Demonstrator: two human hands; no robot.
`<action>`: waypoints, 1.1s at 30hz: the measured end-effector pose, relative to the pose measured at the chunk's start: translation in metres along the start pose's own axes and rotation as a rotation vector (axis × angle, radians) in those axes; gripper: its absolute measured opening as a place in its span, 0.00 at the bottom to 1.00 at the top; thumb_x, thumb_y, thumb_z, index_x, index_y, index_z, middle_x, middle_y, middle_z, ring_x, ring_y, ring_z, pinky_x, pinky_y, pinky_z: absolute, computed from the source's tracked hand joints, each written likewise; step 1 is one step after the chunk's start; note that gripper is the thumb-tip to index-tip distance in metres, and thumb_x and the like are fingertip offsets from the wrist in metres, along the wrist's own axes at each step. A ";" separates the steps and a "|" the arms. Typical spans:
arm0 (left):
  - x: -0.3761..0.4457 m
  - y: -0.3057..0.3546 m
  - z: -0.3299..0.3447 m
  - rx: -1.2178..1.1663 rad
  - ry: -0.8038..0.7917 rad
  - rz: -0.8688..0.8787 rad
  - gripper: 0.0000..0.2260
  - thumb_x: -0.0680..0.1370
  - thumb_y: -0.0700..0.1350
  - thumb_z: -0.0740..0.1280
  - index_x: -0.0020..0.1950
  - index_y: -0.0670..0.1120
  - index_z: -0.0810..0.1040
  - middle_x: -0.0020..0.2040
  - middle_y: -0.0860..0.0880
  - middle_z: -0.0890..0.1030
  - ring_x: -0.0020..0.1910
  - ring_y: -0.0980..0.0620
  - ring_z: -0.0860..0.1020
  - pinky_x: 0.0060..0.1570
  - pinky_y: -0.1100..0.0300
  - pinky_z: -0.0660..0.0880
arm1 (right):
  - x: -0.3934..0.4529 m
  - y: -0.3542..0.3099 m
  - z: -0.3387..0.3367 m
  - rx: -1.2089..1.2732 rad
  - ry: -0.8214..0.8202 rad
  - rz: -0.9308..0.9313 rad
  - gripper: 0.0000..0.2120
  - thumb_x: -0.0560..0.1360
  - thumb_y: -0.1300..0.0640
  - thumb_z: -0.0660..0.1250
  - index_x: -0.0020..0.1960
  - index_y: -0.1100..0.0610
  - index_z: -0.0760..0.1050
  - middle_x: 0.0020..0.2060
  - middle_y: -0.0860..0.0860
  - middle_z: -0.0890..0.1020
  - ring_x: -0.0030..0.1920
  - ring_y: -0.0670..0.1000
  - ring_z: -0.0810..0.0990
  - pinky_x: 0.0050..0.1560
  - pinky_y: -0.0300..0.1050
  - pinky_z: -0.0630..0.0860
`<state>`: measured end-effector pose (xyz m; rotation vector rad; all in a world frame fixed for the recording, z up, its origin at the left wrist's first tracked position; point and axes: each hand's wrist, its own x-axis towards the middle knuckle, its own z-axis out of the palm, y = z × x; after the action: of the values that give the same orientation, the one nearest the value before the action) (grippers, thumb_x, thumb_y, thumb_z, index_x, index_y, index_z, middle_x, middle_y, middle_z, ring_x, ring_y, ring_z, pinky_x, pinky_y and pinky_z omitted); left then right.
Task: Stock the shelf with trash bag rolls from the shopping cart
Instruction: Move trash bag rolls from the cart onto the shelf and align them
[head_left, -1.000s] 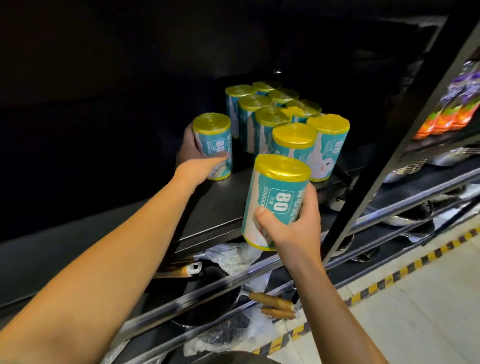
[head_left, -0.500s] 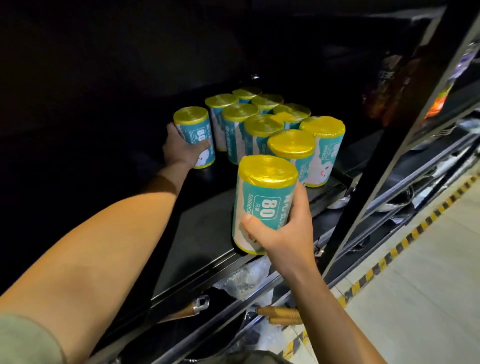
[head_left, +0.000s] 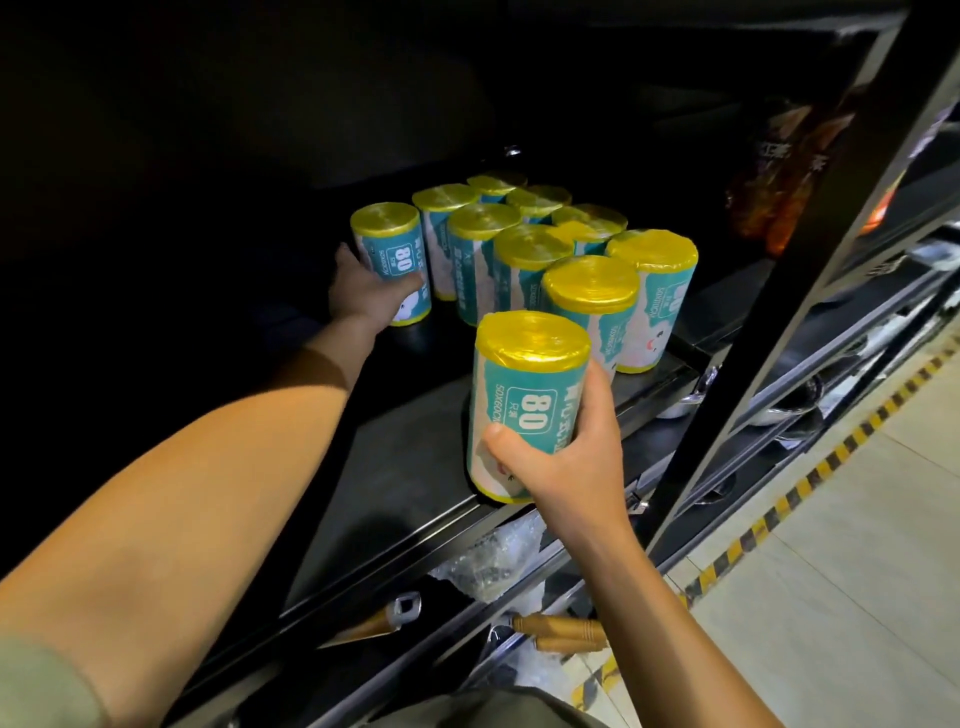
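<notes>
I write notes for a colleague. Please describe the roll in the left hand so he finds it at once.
On the dark shelf, find the cluster of yellow-topped rolls. The roll stands at its left edge; alone there, it is gripped by the left hand.

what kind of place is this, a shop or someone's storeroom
Most likely a shop aisle. Many identical trash bag rolls stand grouped on a black metal shelf, wooden-handled pans sit on the tier below, and yellow-black hazard tape runs along the tiled floor.
</notes>
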<state>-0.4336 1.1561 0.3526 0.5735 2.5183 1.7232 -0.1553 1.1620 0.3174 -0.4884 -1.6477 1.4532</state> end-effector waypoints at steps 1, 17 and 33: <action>-0.016 0.005 -0.005 -0.033 0.012 0.027 0.33 0.69 0.47 0.78 0.69 0.43 0.69 0.60 0.48 0.79 0.60 0.48 0.78 0.61 0.53 0.75 | 0.001 0.000 0.001 -0.002 -0.001 -0.001 0.35 0.63 0.59 0.77 0.68 0.53 0.70 0.49 0.33 0.80 0.51 0.41 0.82 0.47 0.35 0.79; -0.116 0.004 -0.035 -0.198 -0.185 0.161 0.35 0.59 0.51 0.82 0.63 0.63 0.73 0.60 0.55 0.81 0.59 0.56 0.80 0.59 0.49 0.78 | 0.026 0.008 0.019 -0.421 -0.269 -0.007 0.43 0.72 0.47 0.75 0.80 0.48 0.57 0.75 0.45 0.67 0.73 0.48 0.67 0.72 0.48 0.67; -0.054 0.005 0.017 0.042 0.108 0.185 0.38 0.64 0.53 0.79 0.71 0.52 0.68 0.65 0.46 0.71 0.64 0.44 0.74 0.63 0.48 0.74 | 0.010 0.021 -0.005 -0.935 -0.435 -0.081 0.30 0.78 0.40 0.63 0.76 0.51 0.66 0.74 0.47 0.68 0.76 0.51 0.60 0.78 0.47 0.51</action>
<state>-0.3778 1.1556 0.3417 0.7583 2.6566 1.8094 -0.1615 1.1778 0.3002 -0.6139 -2.6442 0.6674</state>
